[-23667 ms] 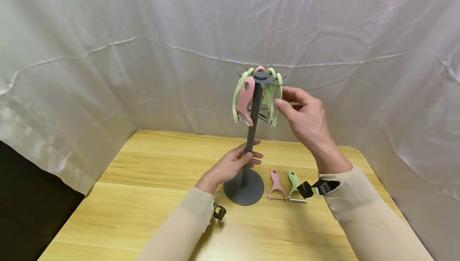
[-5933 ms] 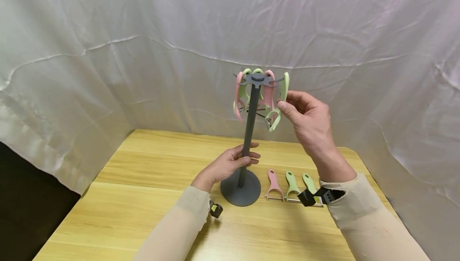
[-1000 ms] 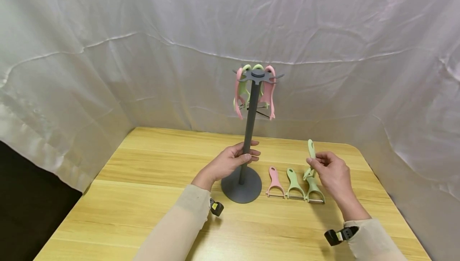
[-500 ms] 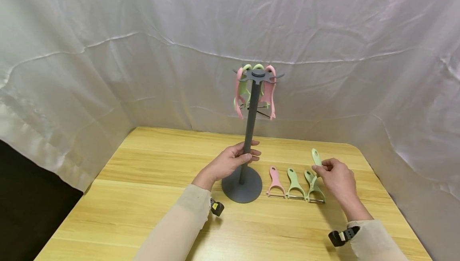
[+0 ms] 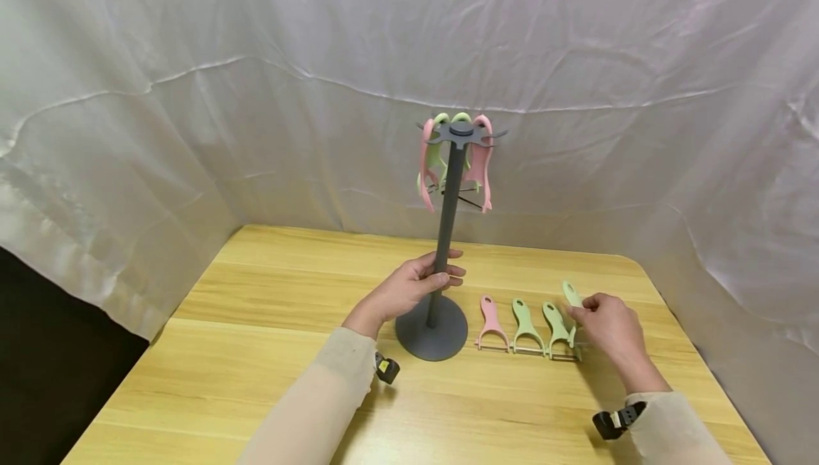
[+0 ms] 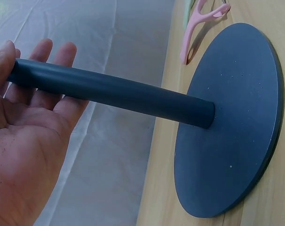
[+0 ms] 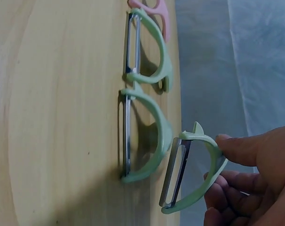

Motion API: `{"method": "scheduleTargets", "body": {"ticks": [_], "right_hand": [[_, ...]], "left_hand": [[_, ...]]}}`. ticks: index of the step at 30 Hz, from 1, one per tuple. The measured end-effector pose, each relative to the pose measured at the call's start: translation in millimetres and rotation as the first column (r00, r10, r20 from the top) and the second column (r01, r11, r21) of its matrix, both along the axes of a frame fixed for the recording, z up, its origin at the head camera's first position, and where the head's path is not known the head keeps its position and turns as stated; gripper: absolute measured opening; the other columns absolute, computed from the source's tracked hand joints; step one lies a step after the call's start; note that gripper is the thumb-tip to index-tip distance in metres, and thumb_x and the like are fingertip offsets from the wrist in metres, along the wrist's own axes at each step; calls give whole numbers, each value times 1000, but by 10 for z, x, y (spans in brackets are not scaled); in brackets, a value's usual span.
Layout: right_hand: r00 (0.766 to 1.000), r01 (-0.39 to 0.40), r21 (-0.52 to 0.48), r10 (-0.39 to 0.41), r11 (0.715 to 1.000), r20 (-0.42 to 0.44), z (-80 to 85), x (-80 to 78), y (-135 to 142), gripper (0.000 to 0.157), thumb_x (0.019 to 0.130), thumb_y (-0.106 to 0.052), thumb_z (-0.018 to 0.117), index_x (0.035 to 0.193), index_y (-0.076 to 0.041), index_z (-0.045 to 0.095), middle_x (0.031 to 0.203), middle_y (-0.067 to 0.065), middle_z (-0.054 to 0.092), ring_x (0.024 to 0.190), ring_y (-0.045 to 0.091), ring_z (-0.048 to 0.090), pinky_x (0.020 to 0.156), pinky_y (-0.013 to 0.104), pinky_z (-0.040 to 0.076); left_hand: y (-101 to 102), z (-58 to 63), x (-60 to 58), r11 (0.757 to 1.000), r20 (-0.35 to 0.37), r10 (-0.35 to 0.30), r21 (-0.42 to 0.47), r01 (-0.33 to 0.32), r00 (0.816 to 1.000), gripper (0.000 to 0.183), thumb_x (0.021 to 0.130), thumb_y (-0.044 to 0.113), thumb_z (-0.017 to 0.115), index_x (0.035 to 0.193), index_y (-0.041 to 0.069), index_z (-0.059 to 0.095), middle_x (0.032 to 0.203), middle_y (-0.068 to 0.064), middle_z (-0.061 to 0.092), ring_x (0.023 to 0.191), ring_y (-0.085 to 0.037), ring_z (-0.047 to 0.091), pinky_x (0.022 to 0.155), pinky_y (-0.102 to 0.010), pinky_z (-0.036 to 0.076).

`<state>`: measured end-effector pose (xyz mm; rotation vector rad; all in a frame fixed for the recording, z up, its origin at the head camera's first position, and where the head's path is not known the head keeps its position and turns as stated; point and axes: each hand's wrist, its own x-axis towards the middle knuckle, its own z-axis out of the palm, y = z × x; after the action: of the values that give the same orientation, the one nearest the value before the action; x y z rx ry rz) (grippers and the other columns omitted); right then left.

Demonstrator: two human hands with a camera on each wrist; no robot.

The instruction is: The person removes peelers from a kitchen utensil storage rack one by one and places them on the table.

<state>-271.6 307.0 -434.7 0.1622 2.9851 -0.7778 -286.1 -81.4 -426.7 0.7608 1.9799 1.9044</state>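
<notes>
Our right grip (image 5: 611,326) is closed on the held green peeler (image 5: 571,296), pinching it low on the handle at the right end of a row on the worktop (image 5: 211,351). Its long axis runs away from us, handle far, blade near, roughly matching the row. The coming move turns, we judge, on its sideways spacing from the end green peeler (image 5: 555,321), immediately left: in the head view their blade ends overlap, and we cannot tell whether they touch, nor whether the held one meets the worktop. Next leftward lie the middle green peeler (image 5: 522,317) and the pink peeler (image 5: 490,317), handles likewise pointing away.

Our right hand is clearly the nearer to this row. To the left, beyond the round base (image 5: 431,340), our left grip (image 5: 403,294) holds the dark stand (image 5: 448,216) low on its post, thumb in front, fingers behind. Above, pink and green hanging peelers (image 5: 481,161) circle its top; behind stands the pale curtain (image 5: 384,31).
</notes>
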Motion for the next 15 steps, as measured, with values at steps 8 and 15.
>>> {"method": "scheduleTargets", "body": {"ticks": [8, 15], "right_hand": [[999, 8, 66, -11, 998, 41, -25, 7, 148, 53, 100, -44, 68, 120, 5, 68, 113, 27, 72, 87, 36, 67, 64, 43, 49], [997, 27, 104, -35, 994, 74, -63, 23, 225, 52, 100, -43, 66, 119, 6, 69, 110, 28, 72, 81, 33, 65, 59, 41, 47]], "left_hand": [[-3, 11, -7, 1000, -4, 4, -17, -4, 1000, 47, 112, 16, 53, 158, 19, 48, 145, -15, 65, 134, -27, 64, 115, -43, 49], [-3, 0, -15, 1000, -5, 1, -14, -1, 1000, 47, 112, 14, 52, 159, 18, 47, 146, -19, 63, 135, -28, 64, 115, -43, 49]]}}
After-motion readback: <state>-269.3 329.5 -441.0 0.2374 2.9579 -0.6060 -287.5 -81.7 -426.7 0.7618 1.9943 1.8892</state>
